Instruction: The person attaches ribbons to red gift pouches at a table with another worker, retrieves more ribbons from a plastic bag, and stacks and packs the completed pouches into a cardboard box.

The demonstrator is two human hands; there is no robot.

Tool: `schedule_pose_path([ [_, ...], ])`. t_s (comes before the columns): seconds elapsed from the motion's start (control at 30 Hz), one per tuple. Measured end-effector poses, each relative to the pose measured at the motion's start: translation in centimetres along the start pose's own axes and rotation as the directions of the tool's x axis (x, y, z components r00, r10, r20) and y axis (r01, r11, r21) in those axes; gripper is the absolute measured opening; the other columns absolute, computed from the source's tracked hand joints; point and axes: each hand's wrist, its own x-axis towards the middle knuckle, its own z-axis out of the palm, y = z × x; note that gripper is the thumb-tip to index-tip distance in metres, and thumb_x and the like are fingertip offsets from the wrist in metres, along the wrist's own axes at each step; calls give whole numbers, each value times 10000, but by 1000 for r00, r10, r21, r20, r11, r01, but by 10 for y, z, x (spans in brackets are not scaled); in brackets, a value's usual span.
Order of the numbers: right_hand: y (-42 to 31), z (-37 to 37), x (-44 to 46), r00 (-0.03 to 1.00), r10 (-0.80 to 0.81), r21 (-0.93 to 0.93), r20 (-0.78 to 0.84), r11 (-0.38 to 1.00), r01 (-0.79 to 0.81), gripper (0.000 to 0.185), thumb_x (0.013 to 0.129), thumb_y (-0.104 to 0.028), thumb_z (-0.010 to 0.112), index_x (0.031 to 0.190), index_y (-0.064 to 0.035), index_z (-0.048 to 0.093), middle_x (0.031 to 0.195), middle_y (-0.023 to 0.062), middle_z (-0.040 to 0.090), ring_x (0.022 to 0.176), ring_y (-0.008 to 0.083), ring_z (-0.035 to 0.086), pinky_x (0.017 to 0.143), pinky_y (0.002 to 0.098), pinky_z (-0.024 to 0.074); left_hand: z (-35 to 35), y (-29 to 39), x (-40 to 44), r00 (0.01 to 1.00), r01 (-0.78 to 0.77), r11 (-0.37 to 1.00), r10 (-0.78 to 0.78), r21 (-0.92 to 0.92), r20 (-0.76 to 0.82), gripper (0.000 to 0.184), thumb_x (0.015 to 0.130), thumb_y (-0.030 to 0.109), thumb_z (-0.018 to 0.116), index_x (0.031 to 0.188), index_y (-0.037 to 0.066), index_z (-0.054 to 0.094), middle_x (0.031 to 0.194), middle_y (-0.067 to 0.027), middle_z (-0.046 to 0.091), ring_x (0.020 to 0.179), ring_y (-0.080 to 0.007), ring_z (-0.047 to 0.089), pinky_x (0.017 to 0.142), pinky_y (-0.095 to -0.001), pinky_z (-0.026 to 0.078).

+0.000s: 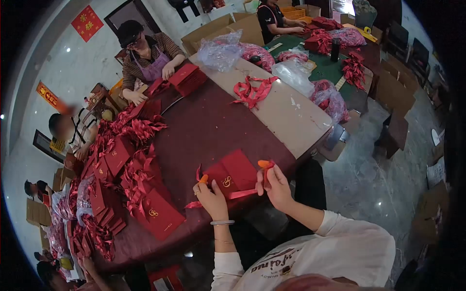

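A flat red paper bag (235,166) with a gold emblem lies at the table's near edge, in front of me. My left hand (211,198) is at its left corner, an orange cover on one finger and a bracelet on the wrist. Its fingers are closed, with a thin red ribbon end standing up beside the orange tip. My right hand (275,186), also with an orange finger cover, pinches red ribbon just right of the bag. A length of red ribbon (242,193) runs along the bag's lower edge and passes under my left wrist.
Piled red bags (160,213) with ribbons cover the table's left side. Loose ribbons (255,92) lie on the beige board (291,116). Across the table, a person in a purple apron (154,68) handles a stack of bags (188,80). Cardboard boxes (395,92) stand on the right floor.
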Motion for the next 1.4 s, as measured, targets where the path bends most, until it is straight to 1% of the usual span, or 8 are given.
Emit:
schedule_pose_path([
  [0.07,-2,2,4,1000,28,-144,-13,989,-29,265,986,-231,360,1120,-36,479,750,28,460,520,112,439,527,223,385,2,-4,-1,1000,-25,1000,25,4,-7,223,827,68,582,1008,-53,533,970,-203,490,851,-347,501,718,-395,422],
  [0.4,-2,28,45,998,28,-447,51,894,-2,218,949,-234,479,913,-37,564,651,-34,468,472,15,396,400,179,310,3,-5,0,1000,4,1000,-3,18,-23,221,831,85,585,987,-62,532,980,-217,493,887,-365,505,764,-414,420],
  [0.6,32,43,76,992,123,-482,22,871,-98,208,906,-203,536,803,-25,567,610,-27,466,520,37,409,441,201,317,4,-6,0,995,-67,997,70,49,-67,242,810,63,597,1012,-52,533,988,-220,503,919,-372,506,795,-410,424],
  [0.67,46,28,84,984,119,-785,136,618,34,198,886,-211,565,897,-16,599,724,48,571,646,73,490,567,251,399,5,-6,-1,997,-54,997,57,48,-56,249,811,67,596,1025,-45,534,997,-218,506,930,-367,507,804,-408,425],
  [1.03,43,39,69,917,65,-883,394,304,358,218,779,-217,660,889,-28,654,719,83,564,621,188,528,582,299,429,3,-4,-3,995,-52,998,53,19,-81,269,823,62,577,1071,-29,527,1010,-214,519,933,-371,520,807,-414,430],
  [1.23,42,43,68,954,57,-849,295,474,234,211,782,-180,655,888,-3,612,740,97,566,640,181,536,597,289,433,-2,-5,-6,995,-62,998,62,6,-82,323,812,52,597,1117,-20,523,1036,-213,541,942,-330,535,811,-377,441],
  [1.33,41,42,68,958,34,-847,286,475,236,182,783,-138,640,878,7,583,752,98,562,639,172,533,601,282,434,-8,-5,-7,991,129,928,-131,-349,18,331,831,64,603,1146,3,522,1052,-153,560,936,-227,548,814,-306,442],
  [1.4,41,41,69,960,52,-840,275,500,213,184,790,-161,624,865,-2,571,763,98,556,648,188,537,601,302,437,-6,-5,-3,979,173,628,-196,-759,61,326,860,74,592,1172,18,517,1045,-72,557,916,-126,529,793,-238,431],
])
